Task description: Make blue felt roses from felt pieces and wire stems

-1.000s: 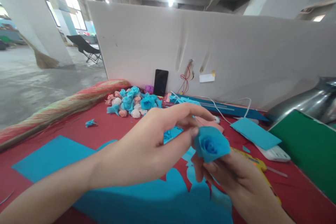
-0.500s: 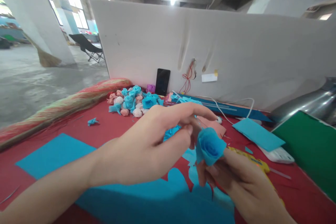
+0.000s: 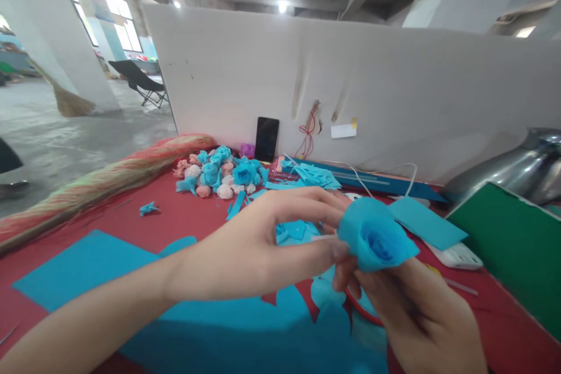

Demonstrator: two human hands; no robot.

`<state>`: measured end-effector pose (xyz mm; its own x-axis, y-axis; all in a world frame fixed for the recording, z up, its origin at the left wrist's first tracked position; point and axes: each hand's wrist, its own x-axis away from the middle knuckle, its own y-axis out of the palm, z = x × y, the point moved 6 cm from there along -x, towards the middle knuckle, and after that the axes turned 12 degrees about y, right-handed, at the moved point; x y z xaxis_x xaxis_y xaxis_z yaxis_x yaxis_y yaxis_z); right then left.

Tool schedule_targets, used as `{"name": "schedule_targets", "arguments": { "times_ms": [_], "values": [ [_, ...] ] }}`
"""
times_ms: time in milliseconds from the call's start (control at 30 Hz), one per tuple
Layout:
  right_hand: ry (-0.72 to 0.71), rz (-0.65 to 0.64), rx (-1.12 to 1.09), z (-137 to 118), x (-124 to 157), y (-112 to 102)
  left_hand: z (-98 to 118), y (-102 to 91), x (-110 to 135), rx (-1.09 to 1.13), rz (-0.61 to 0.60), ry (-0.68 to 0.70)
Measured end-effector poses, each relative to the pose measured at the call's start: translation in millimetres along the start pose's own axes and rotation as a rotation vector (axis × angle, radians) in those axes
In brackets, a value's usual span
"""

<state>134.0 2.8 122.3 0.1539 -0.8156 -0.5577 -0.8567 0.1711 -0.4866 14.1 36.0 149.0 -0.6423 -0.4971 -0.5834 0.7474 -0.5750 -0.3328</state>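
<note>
A blue crepe-paper rose (image 3: 380, 239), with a tight spiral centre and wider outer petals, faces me right of the middle. My right hand (image 3: 429, 310) holds it from below with closed fingers; its base is hidden behind them. My left hand (image 3: 267, 245) pinches the rose's left outer petal between thumb and fingers. Under both hands lies a large blue paper sheet (image 3: 245, 336). Rounded blue paper petals (image 3: 326, 292) rest just below the rose, partly covered by the right hand. Part of a red loop (image 3: 363, 310) shows beside that hand.
Finished paper roses (image 3: 213, 172) in blue, pink and white are heaped at the back. A black phone (image 3: 267, 139) leans on the white partition (image 3: 236, 70). Folded blue paper (image 3: 427, 222), a green board (image 3: 512, 257) and a steel jug (image 3: 504, 166) stand right. Blue scraps (image 3: 302, 231) lie behind my hands.
A wider petal now flares out on the rose's left side, and my left thumb and fingers have come onto it. The rose and my right hand have moved slightly right; the view has shifted a little.
</note>
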Motion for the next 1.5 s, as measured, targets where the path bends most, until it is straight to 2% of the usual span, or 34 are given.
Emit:
{"name": "schedule_targets", "arguments": {
  "times_ms": [167, 300, 567, 933, 1033, 1167, 1233, 1500],
  "values": [
    [-0.013, 0.006, -0.007, 3, 1, 0, -6, 1.6, 1, 0.041, 0.091, -0.033],
    [-0.002, 0.007, 0.018, 5, 3, 1, -9, 5.1, 2, 0.063, 0.114, -0.055],
    [-0.008, -0.061, -0.063, 8, 0, 5, -10, 9.9, 2, 0.149, 0.104, -0.072],
    [-0.017, -0.04, -0.038, 5, 1, 1, -10, 12.2, 1, 0.193, 0.08, -0.056],
    [-0.033, -0.026, 0.014, 2, 3, -1, -8, 11.4, 1, 0.173, 0.074, -0.035],
    [-0.027, 0.067, 0.184, 0, 5, -6, -9, 10.8, 0, 0.201, 0.079, -0.061],
    [-0.037, 0.071, 0.209, -1, 5, -5, -9, 10.9, 0, 0.218, 0.081, -0.078],
    [-0.002, 0.016, 0.09, -3, 3, 0, -10, 9.0, -1, 0.225, 0.129, -0.118]
  ]
}}
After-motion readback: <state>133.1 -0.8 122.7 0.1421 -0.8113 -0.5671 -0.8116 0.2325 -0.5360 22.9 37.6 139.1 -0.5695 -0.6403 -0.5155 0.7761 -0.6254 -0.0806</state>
